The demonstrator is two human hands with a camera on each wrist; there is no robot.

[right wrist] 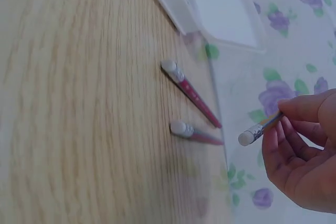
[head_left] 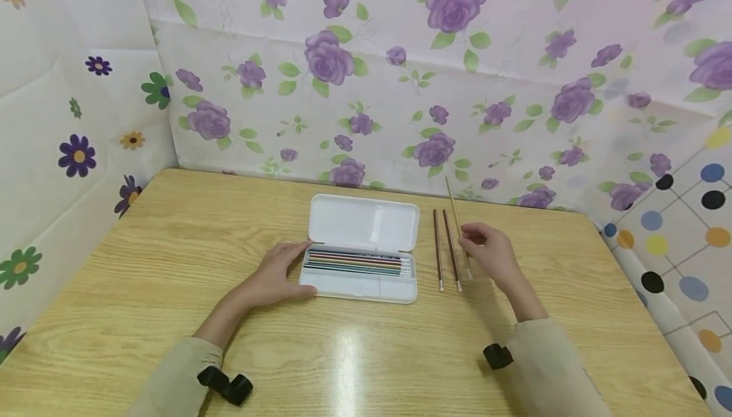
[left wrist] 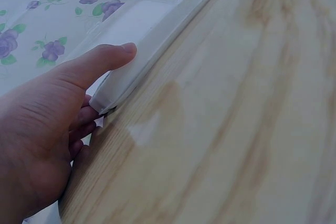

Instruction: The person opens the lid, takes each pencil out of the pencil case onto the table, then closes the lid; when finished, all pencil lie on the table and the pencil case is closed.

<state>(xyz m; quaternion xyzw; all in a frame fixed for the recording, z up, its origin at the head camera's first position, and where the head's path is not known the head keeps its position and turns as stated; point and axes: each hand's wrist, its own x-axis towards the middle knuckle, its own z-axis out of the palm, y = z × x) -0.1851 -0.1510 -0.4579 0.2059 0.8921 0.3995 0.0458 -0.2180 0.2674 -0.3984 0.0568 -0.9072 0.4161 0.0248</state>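
A white pencil case lies on the table with its lid swung back. Several coloured pencils lie side by side in its rear compartment, their white erasers to the right. My left hand holds the case's left end, thumb on the front wall and fingers around the end. In my right hand, thumb and fingers pinch a yellow pencil, its eraser end towards me. Left of it, two dark red pencils lie apart on the table, erasers towards me.
The wooden table runs back to a wall covered in purple-flowered sheeting. Patterned sheeting also covers both sides. Black wrist mounts sit on both sleeves.
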